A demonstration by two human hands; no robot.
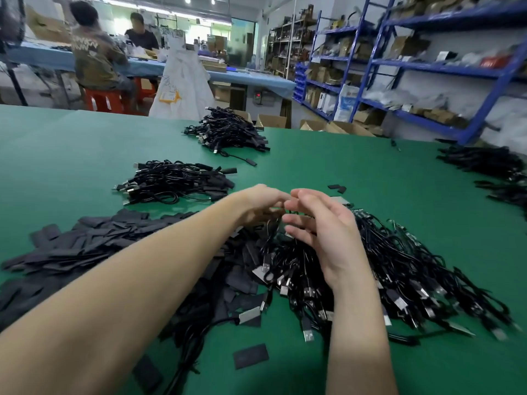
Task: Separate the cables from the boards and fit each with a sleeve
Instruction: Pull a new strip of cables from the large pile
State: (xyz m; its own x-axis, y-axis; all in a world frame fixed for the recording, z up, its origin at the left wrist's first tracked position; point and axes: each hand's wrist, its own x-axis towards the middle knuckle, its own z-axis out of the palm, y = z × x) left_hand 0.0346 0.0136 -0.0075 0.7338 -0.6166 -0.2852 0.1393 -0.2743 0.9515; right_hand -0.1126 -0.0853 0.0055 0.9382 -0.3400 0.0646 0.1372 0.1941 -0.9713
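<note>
The cable pile (pixel 356 266) lay at lower right of centre on the green surface (pixel 342 172), directly beneath both hands. The left hand (pixel 262 203) curled over something hidden; its grip could not be told. The right hand (pixel 322 223), fingers loosely spread, hovered just beside, nearer the pile.

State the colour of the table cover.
Green, plain; the head view shows it.

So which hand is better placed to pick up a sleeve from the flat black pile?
Left hand, probably: the sleeves lie on its side; the right hand is over the cables.
</note>
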